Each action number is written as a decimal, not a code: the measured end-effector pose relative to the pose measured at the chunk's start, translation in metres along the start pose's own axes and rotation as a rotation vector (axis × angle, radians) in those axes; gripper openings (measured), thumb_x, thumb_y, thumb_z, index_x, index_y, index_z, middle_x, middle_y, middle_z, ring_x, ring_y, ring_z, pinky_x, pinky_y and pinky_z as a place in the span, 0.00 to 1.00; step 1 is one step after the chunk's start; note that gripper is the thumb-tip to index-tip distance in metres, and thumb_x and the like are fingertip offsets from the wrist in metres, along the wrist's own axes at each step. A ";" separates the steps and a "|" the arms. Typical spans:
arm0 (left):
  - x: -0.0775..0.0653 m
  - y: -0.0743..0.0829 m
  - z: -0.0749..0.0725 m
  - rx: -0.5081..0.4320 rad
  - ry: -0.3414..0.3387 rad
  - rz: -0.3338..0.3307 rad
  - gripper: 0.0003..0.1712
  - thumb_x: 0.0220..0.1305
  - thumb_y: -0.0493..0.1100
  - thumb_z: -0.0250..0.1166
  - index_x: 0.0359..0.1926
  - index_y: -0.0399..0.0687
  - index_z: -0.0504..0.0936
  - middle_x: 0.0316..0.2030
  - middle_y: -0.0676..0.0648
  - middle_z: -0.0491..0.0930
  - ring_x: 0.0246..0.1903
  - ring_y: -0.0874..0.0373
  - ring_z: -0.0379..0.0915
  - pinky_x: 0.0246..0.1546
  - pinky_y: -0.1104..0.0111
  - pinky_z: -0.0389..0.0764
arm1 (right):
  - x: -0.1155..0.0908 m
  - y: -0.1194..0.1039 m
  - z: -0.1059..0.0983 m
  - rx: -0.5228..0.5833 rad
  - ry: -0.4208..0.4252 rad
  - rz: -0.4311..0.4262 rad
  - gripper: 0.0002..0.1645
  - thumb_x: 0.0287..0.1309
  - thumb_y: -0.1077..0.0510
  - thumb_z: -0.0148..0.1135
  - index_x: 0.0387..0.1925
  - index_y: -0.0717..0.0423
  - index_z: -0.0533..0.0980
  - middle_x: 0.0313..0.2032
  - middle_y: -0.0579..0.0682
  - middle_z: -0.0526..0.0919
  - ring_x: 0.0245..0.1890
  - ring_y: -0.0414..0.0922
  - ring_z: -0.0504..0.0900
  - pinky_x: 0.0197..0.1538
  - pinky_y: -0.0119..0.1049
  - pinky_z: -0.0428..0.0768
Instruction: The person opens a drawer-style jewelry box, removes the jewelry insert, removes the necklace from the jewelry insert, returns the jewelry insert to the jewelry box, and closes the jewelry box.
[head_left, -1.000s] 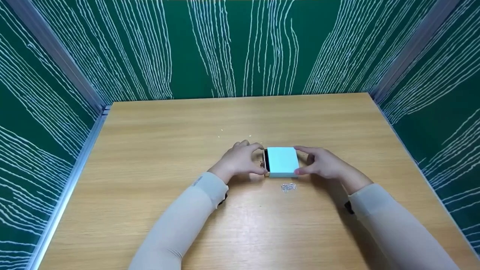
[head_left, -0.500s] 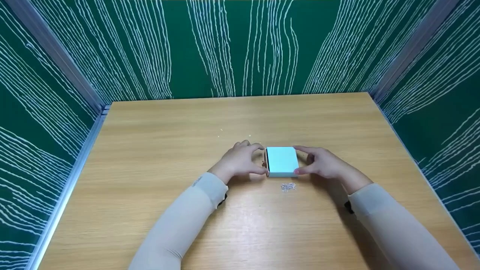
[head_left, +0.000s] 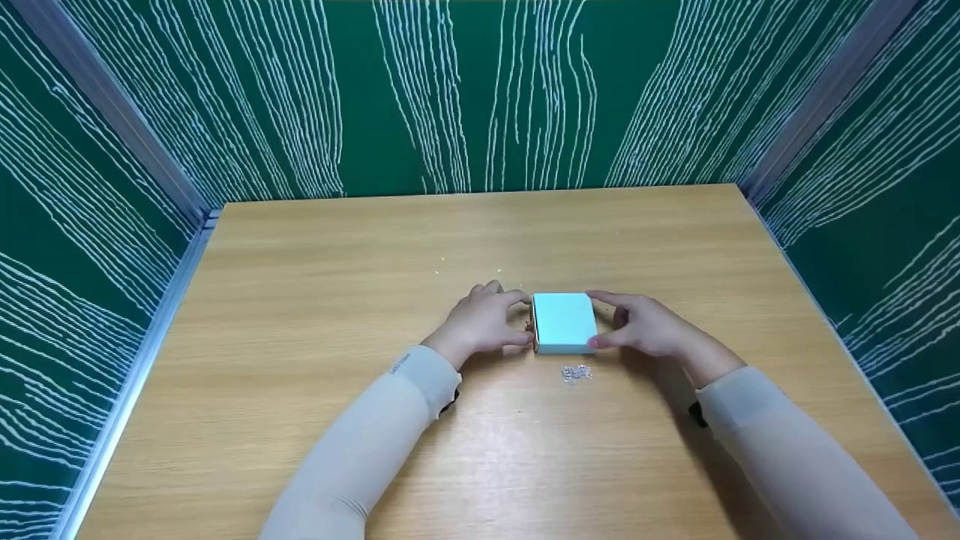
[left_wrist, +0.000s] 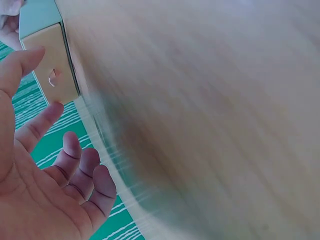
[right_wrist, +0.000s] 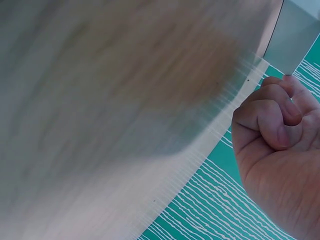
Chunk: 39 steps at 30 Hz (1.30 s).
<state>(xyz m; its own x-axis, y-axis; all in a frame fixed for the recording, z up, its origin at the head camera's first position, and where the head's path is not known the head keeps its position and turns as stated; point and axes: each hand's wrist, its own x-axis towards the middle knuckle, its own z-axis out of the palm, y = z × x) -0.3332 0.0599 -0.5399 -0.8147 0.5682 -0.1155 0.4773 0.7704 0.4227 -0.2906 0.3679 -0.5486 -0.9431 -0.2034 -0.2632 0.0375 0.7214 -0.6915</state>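
Observation:
A small mint-green drawer box [head_left: 565, 322] sits on the wooden table, slightly right of the middle. Its tan drawer front [left_wrist: 47, 62], fitted with a small pull, faces left and lies about flush with the sleeve in the left wrist view. My left hand [head_left: 484, 321] is at that front, thumb and index finger spread toward its two edges, other fingers relaxed; whether the fingertips touch it I cannot tell. On the opposite side my right hand [head_left: 646, 324] grips the box's corners between thumb and index finger. Its remaining fingers curl inward in the right wrist view.
Just in front of the box lies a small heap of clear, shiny bits [head_left: 576, 373]. Several tiny pale specks [head_left: 499, 271] are scattered behind the left hand. Green walls [head_left: 480, 97] with white lines stand behind the table [head_left: 315, 300] and at both sides.
The drawer has slid right into its sleeve, closing the dark gap at the left. My left hand followed it, then drew back slightly left. The right hand stays in place.

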 end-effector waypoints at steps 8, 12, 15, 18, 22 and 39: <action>0.000 0.003 0.000 -0.013 0.000 0.004 0.37 0.59 0.69 0.70 0.69 0.73 0.75 0.60 0.50 0.73 0.56 0.51 0.69 0.59 0.54 0.76 | -0.001 -0.002 0.000 -0.005 0.001 -0.017 0.61 0.39 0.30 0.82 0.77 0.32 0.66 0.41 0.54 0.76 0.42 0.51 0.71 0.39 0.41 0.68; -0.001 0.004 -0.001 0.006 -0.007 0.005 0.38 0.60 0.69 0.69 0.70 0.72 0.74 0.60 0.50 0.74 0.55 0.51 0.70 0.59 0.54 0.77 | -0.001 -0.004 0.000 0.006 -0.007 -0.019 0.61 0.40 0.31 0.82 0.77 0.32 0.65 0.40 0.56 0.75 0.41 0.52 0.70 0.38 0.41 0.67; -0.002 0.005 -0.003 0.007 -0.003 -0.005 0.38 0.60 0.67 0.69 0.71 0.71 0.73 0.60 0.50 0.74 0.57 0.50 0.71 0.60 0.53 0.76 | -0.002 -0.005 0.000 0.012 -0.009 -0.015 0.61 0.40 0.32 0.82 0.76 0.31 0.66 0.47 0.57 0.77 0.46 0.53 0.71 0.44 0.43 0.67; -0.004 0.006 -0.003 -0.025 0.011 -0.020 0.40 0.58 0.66 0.69 0.71 0.68 0.73 0.63 0.50 0.73 0.59 0.49 0.70 0.63 0.51 0.75 | -0.002 -0.005 0.000 -0.009 -0.010 -0.019 0.61 0.42 0.31 0.82 0.77 0.33 0.65 0.55 0.56 0.77 0.51 0.53 0.71 0.49 0.44 0.67; -0.005 0.008 -0.003 -0.074 0.017 -0.025 0.44 0.56 0.69 0.69 0.72 0.66 0.71 0.66 0.49 0.72 0.61 0.50 0.68 0.65 0.49 0.74 | -0.003 -0.005 -0.002 -0.042 -0.017 -0.031 0.61 0.45 0.32 0.80 0.79 0.37 0.63 0.50 0.58 0.77 0.48 0.54 0.72 0.44 0.42 0.69; -0.006 0.010 -0.002 -0.073 0.016 -0.005 0.51 0.52 0.72 0.74 0.76 0.68 0.69 0.61 0.49 0.74 0.55 0.52 0.66 0.62 0.52 0.74 | -0.006 -0.010 -0.004 -0.090 -0.035 -0.043 0.63 0.47 0.29 0.78 0.80 0.39 0.61 0.57 0.59 0.80 0.49 0.53 0.76 0.51 0.49 0.77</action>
<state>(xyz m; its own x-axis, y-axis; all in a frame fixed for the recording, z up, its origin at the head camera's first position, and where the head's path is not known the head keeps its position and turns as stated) -0.3244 0.0635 -0.5334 -0.8226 0.5590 -0.1040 0.4479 0.7498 0.4870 -0.2864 0.3649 -0.5375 -0.9309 -0.2576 -0.2589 -0.0344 0.7677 -0.6399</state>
